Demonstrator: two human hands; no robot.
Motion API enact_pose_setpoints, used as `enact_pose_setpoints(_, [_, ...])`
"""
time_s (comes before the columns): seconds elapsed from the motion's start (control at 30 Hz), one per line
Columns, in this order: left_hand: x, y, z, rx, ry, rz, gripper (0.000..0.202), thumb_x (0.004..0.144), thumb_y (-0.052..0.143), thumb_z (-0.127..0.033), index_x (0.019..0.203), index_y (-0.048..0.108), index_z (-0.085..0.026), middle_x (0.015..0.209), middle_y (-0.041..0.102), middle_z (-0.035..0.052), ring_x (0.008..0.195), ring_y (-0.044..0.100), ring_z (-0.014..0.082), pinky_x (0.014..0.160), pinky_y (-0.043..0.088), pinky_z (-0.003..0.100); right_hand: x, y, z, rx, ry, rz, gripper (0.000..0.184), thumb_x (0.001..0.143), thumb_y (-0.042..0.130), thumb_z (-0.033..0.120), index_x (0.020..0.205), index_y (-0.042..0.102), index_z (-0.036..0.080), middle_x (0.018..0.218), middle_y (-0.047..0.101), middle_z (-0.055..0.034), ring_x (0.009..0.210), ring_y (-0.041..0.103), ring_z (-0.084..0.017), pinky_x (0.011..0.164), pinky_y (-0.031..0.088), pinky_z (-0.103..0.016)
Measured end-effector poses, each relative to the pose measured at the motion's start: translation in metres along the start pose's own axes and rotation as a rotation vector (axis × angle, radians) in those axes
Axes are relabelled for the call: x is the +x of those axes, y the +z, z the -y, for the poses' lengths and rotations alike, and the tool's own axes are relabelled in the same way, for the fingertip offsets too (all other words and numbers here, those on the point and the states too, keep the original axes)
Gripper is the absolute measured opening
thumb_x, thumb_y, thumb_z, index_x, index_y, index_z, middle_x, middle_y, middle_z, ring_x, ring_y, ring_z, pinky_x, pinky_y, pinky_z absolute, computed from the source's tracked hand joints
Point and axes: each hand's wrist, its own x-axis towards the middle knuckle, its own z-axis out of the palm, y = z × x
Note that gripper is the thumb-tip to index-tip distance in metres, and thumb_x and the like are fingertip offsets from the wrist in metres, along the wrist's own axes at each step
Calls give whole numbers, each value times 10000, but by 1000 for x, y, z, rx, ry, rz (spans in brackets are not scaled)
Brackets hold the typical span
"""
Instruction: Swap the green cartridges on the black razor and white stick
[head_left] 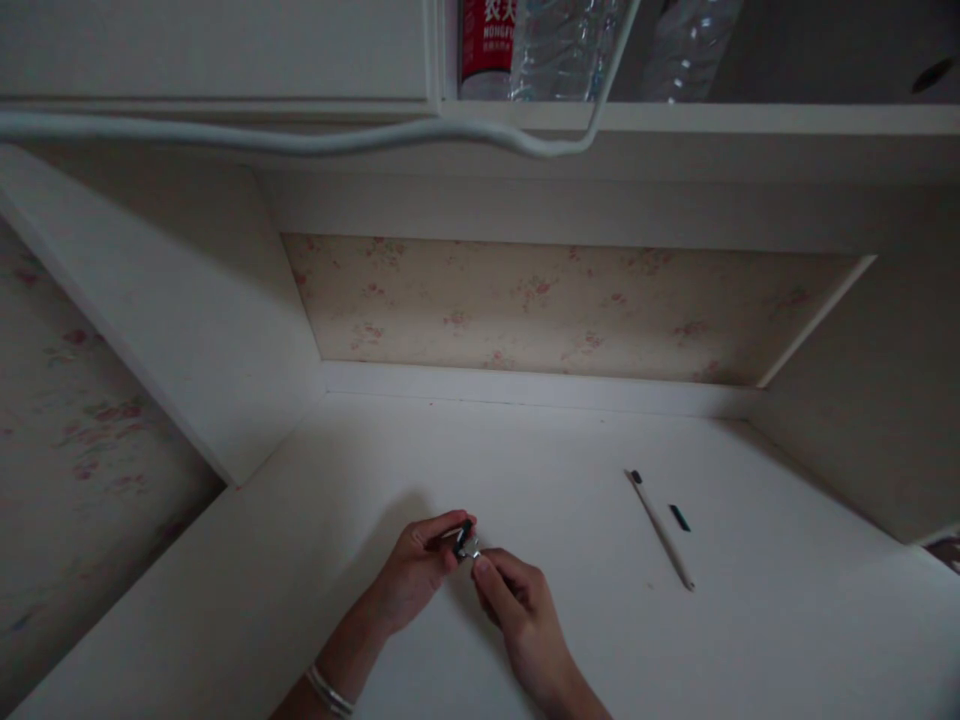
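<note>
Across the lower half of the frame, a broad white worktop [750, 640] is carrying everything being handled. Above it, a white shelf [750, 118] is running along the top, and a wall panel of cream floral wallpaper [480, 320] is filling the gap between the two. A thick white cable [285, 140] is hanging across the upper left, and clear plastic bottles [559, 50] are standing on the shelf near the top centre.

At lower centre, the bare right hand [521, 610] is pinching the silver end of a small black-and-silver metal piece [465, 541] between its fingers. The left hand [420, 575], its wrist wearing a silver bracelet [328, 690], is gripping the piece's black part with its fingers. Right of centre, a slim pale stick with a black tip [664, 535] is lying aslant, and a short dark strip [679, 517] is lying just beside it.

The step in hand seems to be working the silver part against the black one; whether they are being joined or parted is not clear. The next move probably calls for a steady left grip and small, controlled right-hand pressure.
</note>
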Motion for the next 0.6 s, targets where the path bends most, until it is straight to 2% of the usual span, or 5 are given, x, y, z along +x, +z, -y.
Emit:
enact_pose_setpoints(0.2, [-1, 4, 2, -69, -7, 13, 482, 526, 881, -277, 982, 738, -211, 984, 732, 50, 837, 639, 114, 779, 445, 194, -1, 0, -4, 0, 9, -10, 404, 896, 482, 486, 673, 538, 153, 580, 367, 33, 530, 306, -87, 481, 230, -233])
enact_pose_setpoints(0.6, [-1, 4, 0, -100, -28, -13, 467, 539, 878, -252, 981, 734, -204, 1011, 721, 69, 883, 645, 148, 812, 466, 242, 0, 0, -3, 37, 20, -23, 407, 892, 486, 494, 675, 534, 153, 571, 358, 40, 519, 295, -85, 473, 225, -230])
